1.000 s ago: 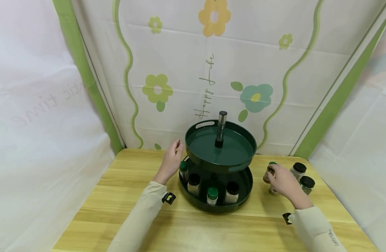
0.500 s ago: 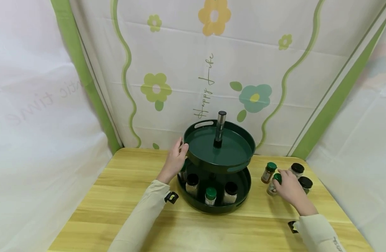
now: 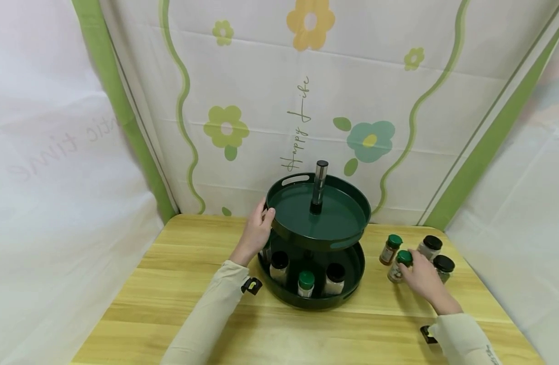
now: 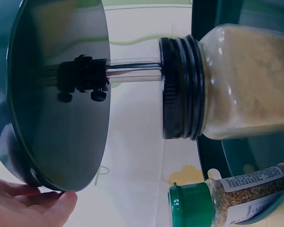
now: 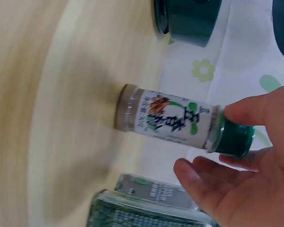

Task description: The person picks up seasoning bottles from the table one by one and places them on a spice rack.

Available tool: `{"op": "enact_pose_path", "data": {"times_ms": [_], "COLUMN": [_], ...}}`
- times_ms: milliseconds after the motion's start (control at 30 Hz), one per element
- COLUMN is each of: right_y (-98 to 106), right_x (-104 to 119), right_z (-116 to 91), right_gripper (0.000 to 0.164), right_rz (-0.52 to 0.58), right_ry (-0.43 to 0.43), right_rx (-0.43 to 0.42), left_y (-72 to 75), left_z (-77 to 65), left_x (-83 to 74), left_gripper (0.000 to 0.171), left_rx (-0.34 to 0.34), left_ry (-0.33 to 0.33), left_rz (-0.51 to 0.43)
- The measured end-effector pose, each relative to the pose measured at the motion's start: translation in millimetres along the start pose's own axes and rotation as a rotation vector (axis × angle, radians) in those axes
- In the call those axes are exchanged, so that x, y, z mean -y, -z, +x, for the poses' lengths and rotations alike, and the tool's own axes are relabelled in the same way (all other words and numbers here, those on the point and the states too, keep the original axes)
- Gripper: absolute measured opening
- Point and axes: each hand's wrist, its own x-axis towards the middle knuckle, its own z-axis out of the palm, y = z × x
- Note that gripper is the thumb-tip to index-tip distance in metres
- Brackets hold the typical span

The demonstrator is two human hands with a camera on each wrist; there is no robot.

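My left hand [image 3: 253,235] grips the rim of the upper dark green round tray [image 3: 343,210], thumb outside the wall in the head view. The right hand [image 3: 423,280] pinches the green cap of a small spice bottle [image 5: 173,118], which stands upright on the table with a white printed label. Thumb and a finger sit on opposite sides of the cap. Close by, a reddish-brown spice bottle [image 3: 389,250] with a green cap stands apart from the hand. The lower tray [image 3: 307,303] holds black-lidded jars [image 4: 246,82] and green-capped bottles [image 4: 246,196].
Two black-lidded jars [image 3: 431,247] stand behind and beside the right hand, at the table's right side. A clear post [image 3: 320,185] with a black top rises through the upper tray. Printed white curtains [image 3: 261,76] enclose the wooden table [image 3: 179,284].
My right hand has left the reddish-brown bottle standing and shifted right and nearer to the other green-capped bottle's cap. The left hand has moved right onto the upper tray's rim.
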Motion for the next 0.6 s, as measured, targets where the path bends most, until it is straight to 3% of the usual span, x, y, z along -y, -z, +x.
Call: {"op": "enact_pose_path", "data": {"times_ms": [400, 600], "right_y": [-6.3, -10.4], "right_x": [-10.8, -15.0], "right_z": [1.6, 1.6], "right_gripper": [0.066, 0.061], "right_rz": [0.131, 0.163], "right_ry": [-0.113, -0.134], "right_rx": [0.026, 0.04], "left_y": [-1.0, -4.1], "left_z": [0.4, 0.8], "left_x": [1.5, 4.3], "left_gripper": [0.065, 0.063], "left_rx": [-0.001, -0.016], "left_ry": [0.003, 0.011], "left_rz": [-0.002, 0.007]}}
